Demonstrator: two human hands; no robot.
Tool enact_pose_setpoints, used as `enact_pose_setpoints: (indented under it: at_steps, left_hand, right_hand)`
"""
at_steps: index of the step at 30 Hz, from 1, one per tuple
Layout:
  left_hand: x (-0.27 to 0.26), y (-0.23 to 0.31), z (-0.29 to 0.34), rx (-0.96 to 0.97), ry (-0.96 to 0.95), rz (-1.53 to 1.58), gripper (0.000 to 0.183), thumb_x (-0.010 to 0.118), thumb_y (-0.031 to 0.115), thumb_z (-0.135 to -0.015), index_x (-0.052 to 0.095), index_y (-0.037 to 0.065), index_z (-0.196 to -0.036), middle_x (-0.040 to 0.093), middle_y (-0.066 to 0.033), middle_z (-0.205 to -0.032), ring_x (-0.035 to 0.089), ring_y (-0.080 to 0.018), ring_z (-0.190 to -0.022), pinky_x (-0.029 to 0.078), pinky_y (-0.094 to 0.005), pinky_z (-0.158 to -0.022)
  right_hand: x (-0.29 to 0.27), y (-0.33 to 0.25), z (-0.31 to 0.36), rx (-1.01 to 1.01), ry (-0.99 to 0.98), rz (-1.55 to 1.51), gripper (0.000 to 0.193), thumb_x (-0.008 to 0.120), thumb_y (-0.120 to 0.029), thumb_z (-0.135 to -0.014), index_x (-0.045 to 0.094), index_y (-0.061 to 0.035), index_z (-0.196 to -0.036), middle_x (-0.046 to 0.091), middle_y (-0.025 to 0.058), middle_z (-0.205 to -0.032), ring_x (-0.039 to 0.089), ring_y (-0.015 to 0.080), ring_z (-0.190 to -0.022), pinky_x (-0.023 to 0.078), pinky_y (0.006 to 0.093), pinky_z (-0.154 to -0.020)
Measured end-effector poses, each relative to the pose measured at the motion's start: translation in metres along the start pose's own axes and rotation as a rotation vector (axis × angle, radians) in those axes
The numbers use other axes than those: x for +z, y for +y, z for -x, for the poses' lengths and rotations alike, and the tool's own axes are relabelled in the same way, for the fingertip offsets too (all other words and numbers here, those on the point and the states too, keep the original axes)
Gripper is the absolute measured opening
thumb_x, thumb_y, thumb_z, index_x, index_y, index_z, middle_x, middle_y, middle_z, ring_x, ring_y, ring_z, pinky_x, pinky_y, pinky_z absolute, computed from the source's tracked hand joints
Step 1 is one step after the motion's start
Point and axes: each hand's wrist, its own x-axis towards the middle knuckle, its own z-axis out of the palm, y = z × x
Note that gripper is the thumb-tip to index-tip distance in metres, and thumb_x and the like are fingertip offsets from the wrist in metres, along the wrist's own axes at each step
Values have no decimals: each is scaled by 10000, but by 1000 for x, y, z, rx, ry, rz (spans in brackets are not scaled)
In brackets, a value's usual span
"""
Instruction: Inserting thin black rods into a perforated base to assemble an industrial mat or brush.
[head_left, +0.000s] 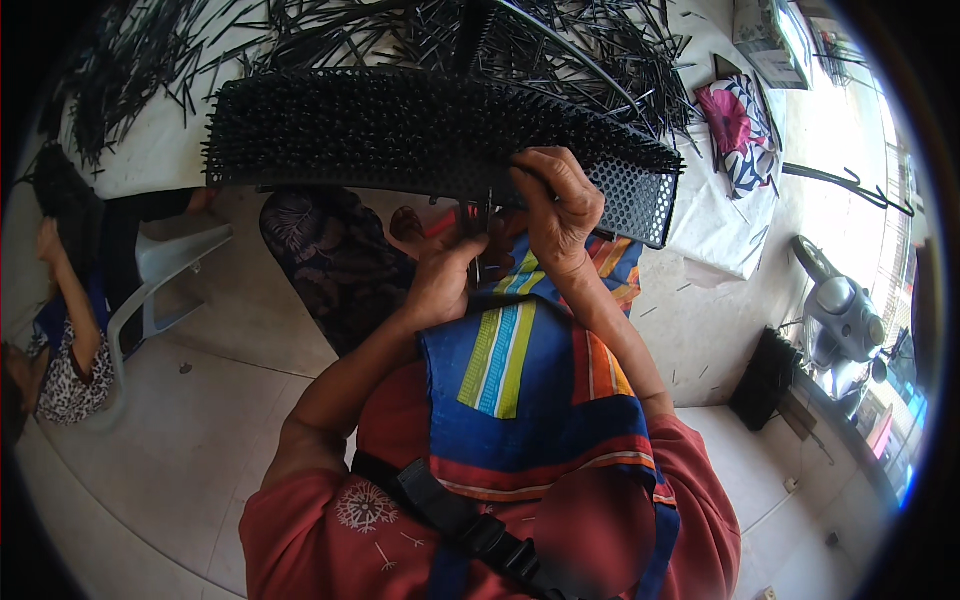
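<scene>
1. Pale plastic is catching the light at far left, where a co-worker (75, 360) is sitting on a chair (185, 250) above the tiled floor (270, 430).
2. Loose black strips (130, 85) are lying in heaps over the white-covered worktop (725, 215).
3. Bristling with strips, the perforated black panel (400, 130) is spanning the middle, at the worktop's near side.
4. Just below it, the left hand (445, 270) is gripping what looks like a slim metal tool (488, 205), kind unclear.
5. Now the right hand (560, 210) is reaching the panel's near edge, fingers bent together; whether they're pinching a strip, I cannot tell.
6. Filling the holes is seemingly the step in hand; bare holes (640, 205) are showing at the right end, so the next move is probably calling for a steady pinch and another strip.
7. Pink cloth (725, 118) is lying on the worktop, and a motorbike (845, 310) is standing at far right.
</scene>
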Motion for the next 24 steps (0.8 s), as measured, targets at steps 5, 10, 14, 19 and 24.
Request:
enact_pose_setpoints:
  at_steps: [5, 10, 14, 19, 24]
  left_hand:
    - [-2, 0, 0, 95, -74, -87, 215, 533, 100, -930, 585, 54, -1133, 658, -88, -975, 654, -180, -845, 537, -296, -671]
    - [-2, -4, -5, 234, -14, -187, 225, 542, 74, -913, 582, 50, -1133, 660, -71, -976, 657, -159, -804, 539, -285, -663]
    - [-2, -1, -5, 100, 33, -42, 214, 547, 62, -907, 589, 47, -1117, 663, -73, -988, 657, -155, -796, 542, -284, -671]
    - [4, 2, -5, 124, 38, -15, 212, 565, 40, -892, 608, 45, -1100, 669, -82, -969, 653, -153, -790, 540, -292, -685]
    - [0, 6, -4, -1, 22, 26, 204, 549, 46, -921, 580, 23, -1122, 640, -93, -949, 655, -177, -858, 537, -297, -732]
  right_hand:
    - [-5, 0, 7, -143, -112, 67, 223, 702, 64, -675, 673, -10, -883, 641, 114, -856, 648, 236, -710, 510, 301, -613]
    - [-5, 8, 14, -406, -190, 194, 257, 718, -53, -628, 665, -47, -879, 641, 88, -870, 651, 241, -716, 486, 333, -569]
    - [0, 5, 10, -280, -168, 222, 199, 716, -52, -675, 672, -52, -869, 633, 80, -861, 641, 240, -703, 490, 333, -574]
    - [10, -5, -10, 59, -160, 299, 127, 726, -80, -732, 701, -93, -855, 634, 70, -792, 646, 265, -668, 505, 329, -573]
    - [13, 0, -16, 48, -130, 276, 111, 724, -100, -738, 704, -105, -847, 642, 65, -792, 645, 278, -650, 507, 340, -557]
